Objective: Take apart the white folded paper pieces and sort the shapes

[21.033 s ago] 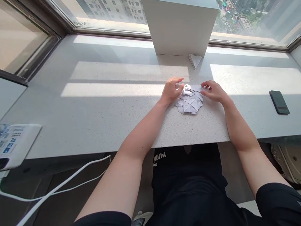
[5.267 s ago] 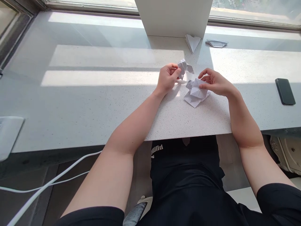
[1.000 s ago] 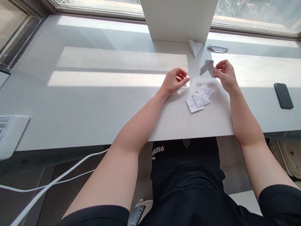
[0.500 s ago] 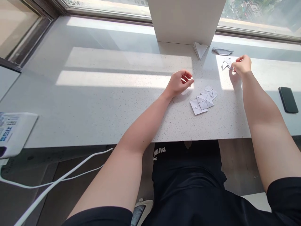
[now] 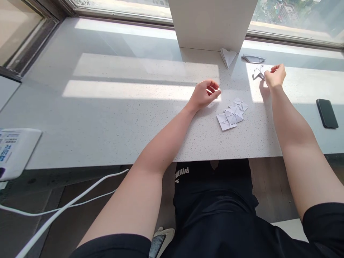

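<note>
My left hand rests on the counter, fingers loosely curled with a gap to the thumb and nothing between them. Just right of it lies a cluster of flat folded white papers, partly overlapping. Farther off, my right hand pinches the right side of a small origami figure of white paper; the fingertips partly hide it. A long narrow folded paper lies just beyond that figure. To its left a folded paper triangle sits at the foot of the pale upright panel.
A dark phone lies on the speckled white counter at the right. The upright panel stands against the windows. At the left front edge is a white box-shaped device, with white cables hanging below the counter.
My right hand has shifted slightly left, closer over the origami figure, and the forearm has swung left. My left hand stays in place.
</note>
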`<state>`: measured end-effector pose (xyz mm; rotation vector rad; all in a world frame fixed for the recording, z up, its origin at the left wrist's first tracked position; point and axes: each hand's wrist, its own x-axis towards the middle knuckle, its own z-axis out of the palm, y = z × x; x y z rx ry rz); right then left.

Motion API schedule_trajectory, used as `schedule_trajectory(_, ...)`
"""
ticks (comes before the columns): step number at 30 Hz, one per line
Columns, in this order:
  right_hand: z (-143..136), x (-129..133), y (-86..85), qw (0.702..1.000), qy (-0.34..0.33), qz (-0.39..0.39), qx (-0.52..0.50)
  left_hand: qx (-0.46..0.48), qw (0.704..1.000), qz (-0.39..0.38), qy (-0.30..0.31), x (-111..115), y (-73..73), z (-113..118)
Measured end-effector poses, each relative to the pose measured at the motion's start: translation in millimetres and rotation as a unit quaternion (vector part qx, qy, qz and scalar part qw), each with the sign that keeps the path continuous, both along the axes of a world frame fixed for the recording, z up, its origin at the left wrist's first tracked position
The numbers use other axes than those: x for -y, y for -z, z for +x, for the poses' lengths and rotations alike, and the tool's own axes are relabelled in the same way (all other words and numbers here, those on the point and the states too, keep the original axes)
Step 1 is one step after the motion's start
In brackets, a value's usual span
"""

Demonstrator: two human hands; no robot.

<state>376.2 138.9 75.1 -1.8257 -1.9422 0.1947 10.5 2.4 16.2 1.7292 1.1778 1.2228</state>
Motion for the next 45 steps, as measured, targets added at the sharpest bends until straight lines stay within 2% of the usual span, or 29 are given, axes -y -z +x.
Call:
schedule_trajectory(2, -6, 16, 3.3, 0.988, 0.116, 0.032, -0.102, -0.003, 1.0, -0.001, -0.002, 0, 0.0, 0)
schedule_trajectory(3, -11, 27, 4.3, 0.982, 0.125, 0.052, -0.132, -0.005, 1.0, -0.001, -0.003, 0, -0.2, 0)
schedule_trajectory(5, -19, 52, 4.3, 0.986, 0.057, 0.024, -0.156, -0.009, 1.0, 0.0, -0.003, 0, -0.7, 0)
schedule_trajectory(8, -28, 88, 0.9, 0.978, -0.082, -0.144, -0.124, -0.016, 1.0, 0.003, -0.002, 1, -1.3, 1)
schedule_trajectory(9, -30, 97, -0.5, 0.971, -0.117, -0.178, -0.104, -0.018, 1.0, 0.004, -0.001, 1, -1.4, 1)
schedule_trajectory(12, -37, 113, -2.4, 0.962, -0.18, -0.196, -0.059, -0.029, 1.0, 0.009, 0.002, 2, -0.5, 1)
schedule_trajectory(17, -42, 116, 3.9, 0.961, -0.214, -0.172, -0.031, -0.043, 0.999, 0.022, 0.012, 1, 3.0, 0)
schedule_trajectory(23, -42, 116, 9.1, 0.96, -0.214, -0.175, -0.048, -0.05, 0.998, 0.028, 0.013, 1, 4.1, -1)
schedule_trajectory(35, -53, 124, -6.5, 0.956, -0.177, -0.232, -0.039, -0.092, 0.995, 0.021, 0.02, 8, -2.8, 1)
schedule_trajectory(41, -53, 126, -9.0, 0.945, -0.179, -0.256, -0.096, -0.086, 0.996, 0.027, 0.027, 6, -0.7, 1)
schedule_trajectory(45, -54, 121, -4.1, 0.942, -0.187, -0.225, -0.165, -0.077, 0.996, 0.029, 0.024, 5, 0.4, 2)
